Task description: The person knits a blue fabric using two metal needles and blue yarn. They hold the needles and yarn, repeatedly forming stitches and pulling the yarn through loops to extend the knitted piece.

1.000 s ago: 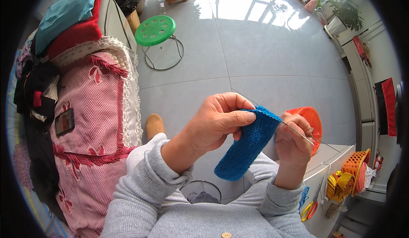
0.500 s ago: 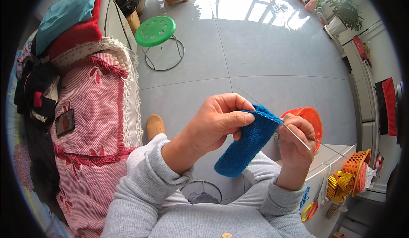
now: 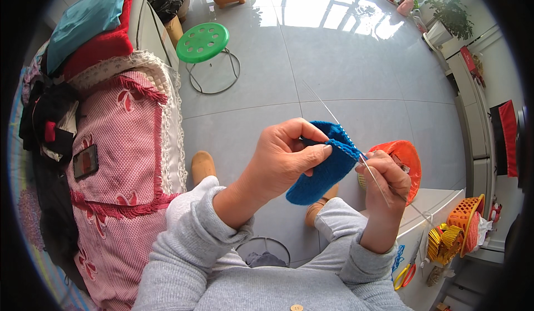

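A blue knitted piece (image 3: 324, 169) hangs in front of me over the grey tiled floor. My left hand (image 3: 283, 158) pinches its upper edge between thumb and fingers. A thin metal knitting needle (image 3: 329, 109) sticks up and away from the top of the piece. My right hand (image 3: 386, 180) sits just right of the fabric and grips a second thin needle (image 3: 375, 180) whose tip goes into the top stitches. Both forearms wear grey sleeves.
A pink-and-white covered sofa (image 3: 122, 161) with a phone (image 3: 85, 161) lies at my left. A green stool (image 3: 203, 43) stands on the floor ahead. An orange bowl (image 3: 405, 155) sits behind my right hand, with orange and yellow baskets (image 3: 459, 227) and scissors (image 3: 404, 275) at the right.
The blue piece has turned slightly and the long needle now points further up and away. Both hands stay on the knitting with small finger shifts.
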The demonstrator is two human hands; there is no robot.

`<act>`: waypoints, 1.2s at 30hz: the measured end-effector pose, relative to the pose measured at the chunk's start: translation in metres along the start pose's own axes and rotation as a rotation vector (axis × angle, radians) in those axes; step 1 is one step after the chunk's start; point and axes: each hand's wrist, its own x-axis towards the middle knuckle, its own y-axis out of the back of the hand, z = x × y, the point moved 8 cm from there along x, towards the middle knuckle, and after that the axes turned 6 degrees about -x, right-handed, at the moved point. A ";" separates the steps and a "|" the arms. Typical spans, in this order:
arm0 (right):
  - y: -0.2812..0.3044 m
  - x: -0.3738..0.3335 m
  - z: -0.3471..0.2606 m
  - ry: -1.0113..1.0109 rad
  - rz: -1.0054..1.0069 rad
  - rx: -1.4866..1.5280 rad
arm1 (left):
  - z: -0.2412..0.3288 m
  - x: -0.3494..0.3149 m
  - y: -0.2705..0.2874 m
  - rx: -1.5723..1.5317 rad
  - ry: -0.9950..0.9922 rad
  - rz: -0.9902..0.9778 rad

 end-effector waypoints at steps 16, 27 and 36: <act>-0.033 -0.007 -0.028 0.478 -0.030 -0.536 | 0.009 -0.004 -0.005 0.213 -0.202 0.053; -0.024 0.002 -0.019 0.454 -0.155 -0.923 | -0.005 -0.001 -0.031 0.565 -0.238 -0.146; -0.027 0.005 -0.007 0.317 -0.308 -0.801 | -0.017 0.001 -0.038 0.585 -0.182 -0.224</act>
